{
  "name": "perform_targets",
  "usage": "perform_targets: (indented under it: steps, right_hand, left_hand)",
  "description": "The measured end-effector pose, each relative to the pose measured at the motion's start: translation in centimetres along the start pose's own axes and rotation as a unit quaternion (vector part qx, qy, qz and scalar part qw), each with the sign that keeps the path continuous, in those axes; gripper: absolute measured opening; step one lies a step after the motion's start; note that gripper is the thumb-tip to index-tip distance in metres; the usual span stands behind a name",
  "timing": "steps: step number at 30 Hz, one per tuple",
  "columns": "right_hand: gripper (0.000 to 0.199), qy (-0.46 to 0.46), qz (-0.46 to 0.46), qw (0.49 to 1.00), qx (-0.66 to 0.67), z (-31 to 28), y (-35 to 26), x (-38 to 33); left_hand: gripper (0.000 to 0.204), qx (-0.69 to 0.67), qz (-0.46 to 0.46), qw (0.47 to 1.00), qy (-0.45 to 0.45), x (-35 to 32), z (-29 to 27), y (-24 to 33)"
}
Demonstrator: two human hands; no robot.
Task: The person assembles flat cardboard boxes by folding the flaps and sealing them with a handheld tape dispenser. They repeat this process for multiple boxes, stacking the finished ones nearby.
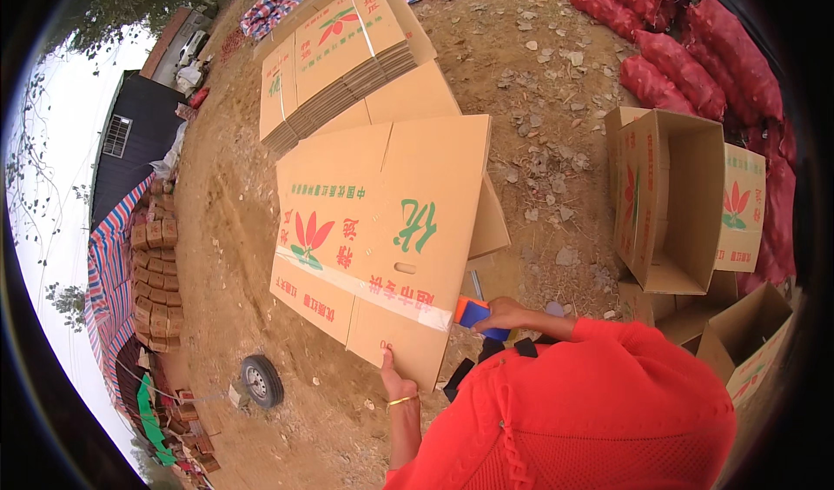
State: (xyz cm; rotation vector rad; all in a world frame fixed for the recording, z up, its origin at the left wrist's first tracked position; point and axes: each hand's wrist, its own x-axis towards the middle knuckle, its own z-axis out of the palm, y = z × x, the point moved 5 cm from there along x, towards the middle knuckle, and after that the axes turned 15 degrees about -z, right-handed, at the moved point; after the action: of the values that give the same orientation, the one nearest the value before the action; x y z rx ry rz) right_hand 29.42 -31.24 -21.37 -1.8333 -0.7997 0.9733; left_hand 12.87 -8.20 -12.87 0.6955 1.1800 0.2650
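Holding a big flat brown cardboard box [382,229] with red flower prints, the left hand [393,377] pressed against the box's near bottom corner. Its fingers were laid flat on the cardboard, with a thin gold bracelet [401,400] on the wrist. The right hand [506,314] was clenched around an orange and blue tape roller [473,312], which touched the box's near edge. A strip of clear shiny tape [365,286] ran across the box up to the roller. Both arms had red sleeves [599,403].

The box lay tilted above the brown dirt ground [234,255], close in front of the person. Just behind it sat a tall pile of flat brown boxes [339,56] of the same kind. To the right stood an opened-up brown box [673,199], with more open ones near it. Red net sacks [686,56] lay along the far right side. A small black wheel [261,380] rested on the dirt to the left, near a striped plastic sheet [109,281].
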Motion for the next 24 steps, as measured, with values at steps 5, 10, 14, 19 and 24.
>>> perform_targets:
  steps: [5,10,14,19,24]
  right_hand:
    - [0.068,0.118,-0.015,0.993,-0.004,-9.7,-3.8,-3.6]
    - [0.051,0.257,-0.07,0.924,-0.275,-18.3,-9.1,2.0]
    - [0.037,0.335,-0.213,0.832,-0.388,-23.4,-7.9,10.8]
    - [0.028,0.319,-0.28,0.771,-0.476,-26.5,-8.7,17.7]
    - [0.042,0.28,-0.15,0.915,0.248,-25.9,-6.9,16.5]
  left_hand:
    - [0.041,0.015,0.009,1.0,-0.007,-1.0,-5.1,5.6]
    - [0.035,-0.02,-0.023,0.999,0.034,-0.9,-9.1,6.7]
    - [0.032,-0.024,-0.044,0.998,0.042,0.6,-9.5,5.7]
    - [0.033,-0.008,-0.038,0.997,0.061,0.9,-11.4,6.6]
    - [0.034,-0.02,-0.075,0.996,0.047,1.8,-14.2,6.6]
